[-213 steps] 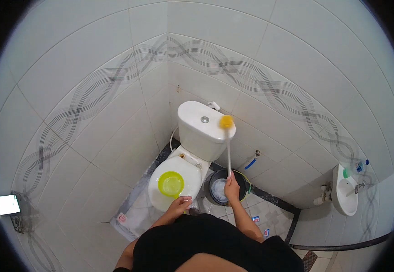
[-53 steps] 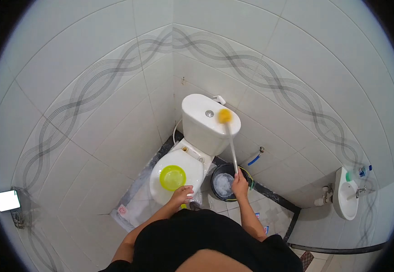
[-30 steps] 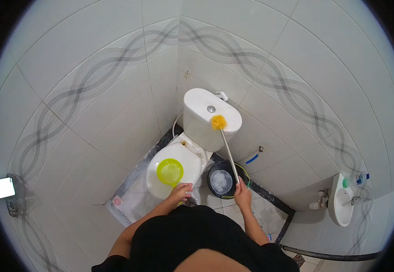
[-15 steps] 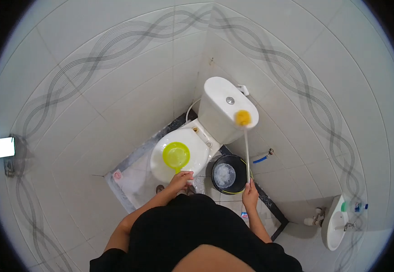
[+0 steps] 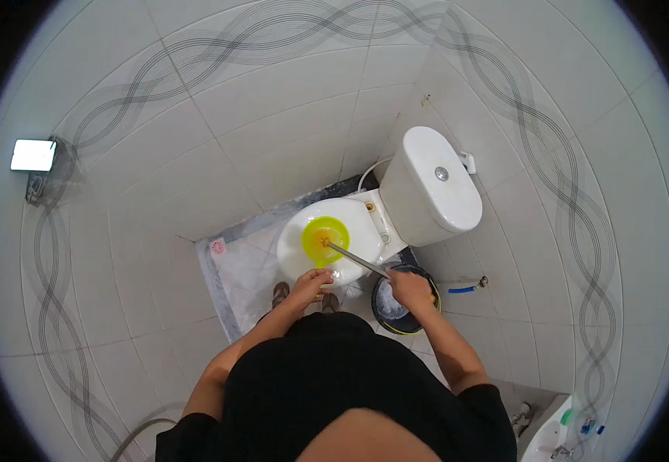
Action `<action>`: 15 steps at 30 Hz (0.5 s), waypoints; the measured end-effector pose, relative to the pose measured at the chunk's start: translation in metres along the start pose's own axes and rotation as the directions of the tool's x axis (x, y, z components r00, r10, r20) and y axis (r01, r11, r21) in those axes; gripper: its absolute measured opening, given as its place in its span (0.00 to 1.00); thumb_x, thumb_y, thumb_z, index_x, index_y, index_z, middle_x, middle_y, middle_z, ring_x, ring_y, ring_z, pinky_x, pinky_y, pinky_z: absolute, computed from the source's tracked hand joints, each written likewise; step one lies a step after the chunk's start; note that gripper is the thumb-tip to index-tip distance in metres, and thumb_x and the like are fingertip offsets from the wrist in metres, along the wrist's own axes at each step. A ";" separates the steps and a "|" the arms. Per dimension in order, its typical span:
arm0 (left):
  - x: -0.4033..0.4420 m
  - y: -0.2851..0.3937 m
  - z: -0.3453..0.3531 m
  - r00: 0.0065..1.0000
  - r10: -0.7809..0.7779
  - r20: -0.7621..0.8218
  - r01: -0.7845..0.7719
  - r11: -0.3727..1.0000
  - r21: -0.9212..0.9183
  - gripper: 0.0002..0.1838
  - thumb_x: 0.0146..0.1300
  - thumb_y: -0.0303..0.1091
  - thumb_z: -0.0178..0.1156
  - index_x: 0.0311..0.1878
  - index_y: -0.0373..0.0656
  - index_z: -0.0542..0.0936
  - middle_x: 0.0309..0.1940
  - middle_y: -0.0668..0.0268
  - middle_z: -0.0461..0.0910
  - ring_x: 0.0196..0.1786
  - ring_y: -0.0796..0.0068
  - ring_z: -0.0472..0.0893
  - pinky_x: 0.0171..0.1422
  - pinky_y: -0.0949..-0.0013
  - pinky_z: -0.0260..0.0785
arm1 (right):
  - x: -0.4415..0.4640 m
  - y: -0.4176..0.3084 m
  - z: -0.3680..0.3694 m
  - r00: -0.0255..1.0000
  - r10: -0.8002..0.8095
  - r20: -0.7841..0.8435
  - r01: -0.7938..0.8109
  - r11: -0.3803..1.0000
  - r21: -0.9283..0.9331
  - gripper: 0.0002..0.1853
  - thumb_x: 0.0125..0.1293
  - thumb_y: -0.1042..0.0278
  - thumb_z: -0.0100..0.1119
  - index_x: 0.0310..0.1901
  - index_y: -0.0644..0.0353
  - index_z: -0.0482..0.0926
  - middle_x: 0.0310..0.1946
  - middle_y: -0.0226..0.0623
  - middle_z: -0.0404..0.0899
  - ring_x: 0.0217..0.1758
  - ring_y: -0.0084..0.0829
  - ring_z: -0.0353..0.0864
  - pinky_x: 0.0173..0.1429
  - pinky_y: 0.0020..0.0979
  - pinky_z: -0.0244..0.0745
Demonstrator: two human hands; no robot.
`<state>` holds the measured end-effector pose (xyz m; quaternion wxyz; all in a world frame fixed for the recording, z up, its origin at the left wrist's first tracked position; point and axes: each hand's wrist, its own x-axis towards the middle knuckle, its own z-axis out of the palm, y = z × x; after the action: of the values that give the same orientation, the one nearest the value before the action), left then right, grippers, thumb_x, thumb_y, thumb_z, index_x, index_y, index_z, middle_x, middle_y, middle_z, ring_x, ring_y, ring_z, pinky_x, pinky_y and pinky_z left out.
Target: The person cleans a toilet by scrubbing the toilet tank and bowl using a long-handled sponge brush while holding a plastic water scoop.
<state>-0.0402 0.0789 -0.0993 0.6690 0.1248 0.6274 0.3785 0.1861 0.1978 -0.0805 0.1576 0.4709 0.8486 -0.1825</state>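
Observation:
A yellow-headed brush (image 5: 357, 259) is in my right hand (image 5: 411, 290), which is closed round its grey handle. The brush head lies within the lime-green dipper (image 5: 336, 229) above the white toilet lid (image 5: 295, 228). My left hand (image 5: 310, 287) is wrapped round the dipper's handle at the front edge of the lid. Below my right hand stands a black bucket (image 5: 406, 326) with foamy water (image 5: 390, 301) in it, partly hidden by that hand and forearm.
The toilet tank (image 5: 425, 196) rises behind the lid, against the wall. A blue hose piece (image 5: 462, 289) hangs from a wall tap. The sink (image 5: 544, 442) is at the bottom right. A lit screen (image 5: 33, 155) is on the left wall. Dark edging runs along the floor.
The brush has moved from the tank top down and left into the dipper. My right hand has come over the bucket. The view has turned, shifting the toilet right.

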 end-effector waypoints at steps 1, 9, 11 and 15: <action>-0.002 -0.002 0.001 1.000 0.000 -0.011 0.000 1.000 -0.008 0.18 0.60 0.48 0.51 0.51 0.51 0.71 0.43 0.71 0.75 0.39 0.79 0.73 0.43 0.73 0.63 | 0.018 -0.007 0.002 0.999 -0.044 0.029 0.047 0.995 -0.088 0.14 0.60 0.60 0.46 0.46 0.51 0.75 0.31 0.45 0.79 0.37 0.44 0.79 0.40 0.41 0.74; -0.014 -0.011 0.006 0.995 0.007 -0.101 -0.016 0.996 -0.091 0.19 0.62 0.48 0.49 0.52 0.50 0.70 0.43 0.71 0.75 0.40 0.79 0.74 0.44 0.71 0.64 | 0.091 0.000 0.031 0.976 -0.152 0.154 0.169 0.980 -0.106 0.14 0.60 0.61 0.44 0.41 0.53 0.78 0.34 0.46 0.79 0.38 0.40 0.80 0.39 0.41 0.74; -0.013 -0.013 0.006 0.995 0.021 -0.094 -0.032 0.993 -0.112 0.20 0.61 0.49 0.50 0.52 0.48 0.70 0.44 0.69 0.74 0.41 0.76 0.74 0.45 0.70 0.65 | 0.098 0.067 0.070 0.956 -0.139 0.257 0.032 0.925 0.379 0.14 0.61 0.57 0.46 0.39 0.55 0.77 0.23 0.40 0.76 0.19 0.29 0.75 0.20 0.31 0.69; -0.009 -0.019 0.001 0.994 0.028 -0.109 -0.045 0.986 -0.161 0.21 0.60 0.50 0.52 0.51 0.47 0.69 0.44 0.66 0.73 0.42 0.73 0.74 0.46 0.69 0.65 | -0.009 0.094 0.028 0.851 0.099 0.515 -0.518 0.318 0.794 0.14 0.64 0.54 0.46 0.41 0.53 0.75 0.14 0.26 0.65 0.08 0.15 0.56 0.09 0.19 0.49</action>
<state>-0.0325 0.0602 -0.1044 0.6356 0.0608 0.6266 0.4469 0.2738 0.2239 -0.1164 0.0622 0.5895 0.4474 -0.6697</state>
